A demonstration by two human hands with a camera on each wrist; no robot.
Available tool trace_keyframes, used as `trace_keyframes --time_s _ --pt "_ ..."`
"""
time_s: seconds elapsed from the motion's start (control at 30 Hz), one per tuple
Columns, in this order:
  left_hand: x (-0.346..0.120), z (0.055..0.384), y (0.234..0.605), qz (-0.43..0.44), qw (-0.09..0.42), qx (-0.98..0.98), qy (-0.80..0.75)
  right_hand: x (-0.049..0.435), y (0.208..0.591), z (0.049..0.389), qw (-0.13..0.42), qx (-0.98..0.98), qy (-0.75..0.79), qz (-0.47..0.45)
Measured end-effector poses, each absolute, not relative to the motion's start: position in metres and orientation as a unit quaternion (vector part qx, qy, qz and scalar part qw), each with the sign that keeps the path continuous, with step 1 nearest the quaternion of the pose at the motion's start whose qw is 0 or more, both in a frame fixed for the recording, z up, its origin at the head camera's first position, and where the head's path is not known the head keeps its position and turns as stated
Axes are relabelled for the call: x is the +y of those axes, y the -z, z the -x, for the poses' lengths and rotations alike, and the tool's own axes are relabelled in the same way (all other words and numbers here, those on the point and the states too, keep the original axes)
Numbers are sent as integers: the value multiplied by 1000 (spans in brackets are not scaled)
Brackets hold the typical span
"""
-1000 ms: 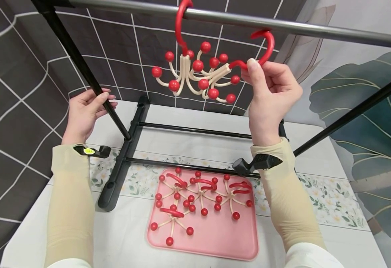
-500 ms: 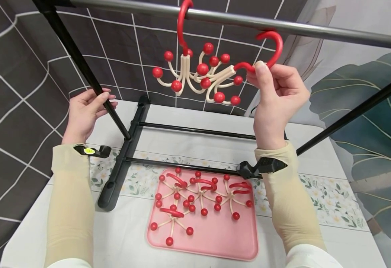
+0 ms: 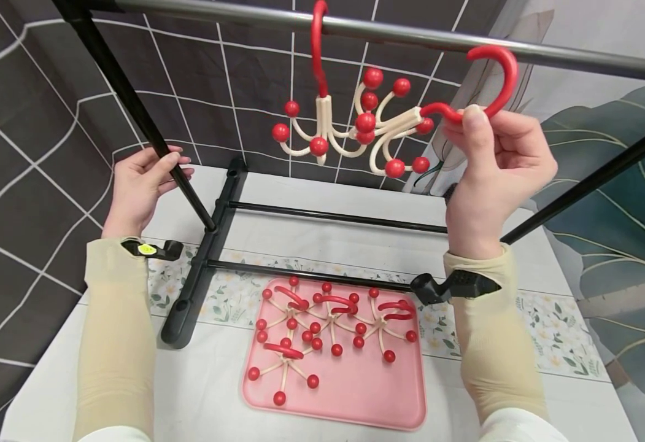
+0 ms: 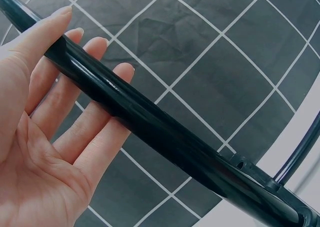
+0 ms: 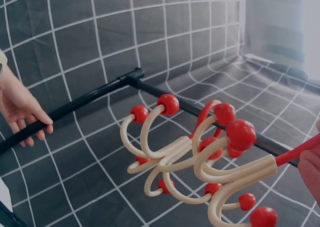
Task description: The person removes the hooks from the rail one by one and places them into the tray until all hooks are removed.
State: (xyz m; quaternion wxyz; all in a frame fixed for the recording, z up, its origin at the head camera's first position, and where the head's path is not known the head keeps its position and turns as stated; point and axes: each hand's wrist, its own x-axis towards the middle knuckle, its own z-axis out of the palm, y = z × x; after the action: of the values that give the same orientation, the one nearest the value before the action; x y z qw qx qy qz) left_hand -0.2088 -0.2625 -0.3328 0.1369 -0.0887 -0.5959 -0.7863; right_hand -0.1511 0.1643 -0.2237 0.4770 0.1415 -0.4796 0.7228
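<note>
My right hand [image 3: 501, 162] pinches the red hook [image 3: 503, 92] of a claw hanger [image 3: 402, 126] between thumb and fingers. Cream arms with red balls fan out from its tilted stem. The hook's curve overlaps the rail in the head view. Another claw hanger [image 3: 323, 116] hangs by its red hook from the grey rail [image 3: 394, 32], and the arms of the two cross each other. My left hand [image 3: 144, 184] holds the rack's slanted black post [image 4: 150, 124], thumb on the near side and fingers behind. In the right wrist view, the held hanger's stem [image 5: 250, 169] points toward my fingers.
Several more claw hangers [image 3: 333, 319] lie on a pink tray [image 3: 366, 399] on the white table [image 3: 200, 393]. Black crossbars [image 3: 322, 215] join the rack's feet [image 3: 189, 307] behind the tray. A dark grid-patterned cloth [image 3: 29, 184] hangs behind and to the left.
My right hand has moved right with the held hanger. The hanging hanger has slid a little right along the rail. The left hand stays where it was.
</note>
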Motion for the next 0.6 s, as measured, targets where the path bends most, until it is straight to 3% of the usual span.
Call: trace_keyframes --time_s 0.4,0.6 --pt "-263 208 332 84 138 -598 785 171 223 147 501 -461 -719 -140" --pt "-263 207 332 85 137 -598 785 167 223 146 549 -488 -653 -183"
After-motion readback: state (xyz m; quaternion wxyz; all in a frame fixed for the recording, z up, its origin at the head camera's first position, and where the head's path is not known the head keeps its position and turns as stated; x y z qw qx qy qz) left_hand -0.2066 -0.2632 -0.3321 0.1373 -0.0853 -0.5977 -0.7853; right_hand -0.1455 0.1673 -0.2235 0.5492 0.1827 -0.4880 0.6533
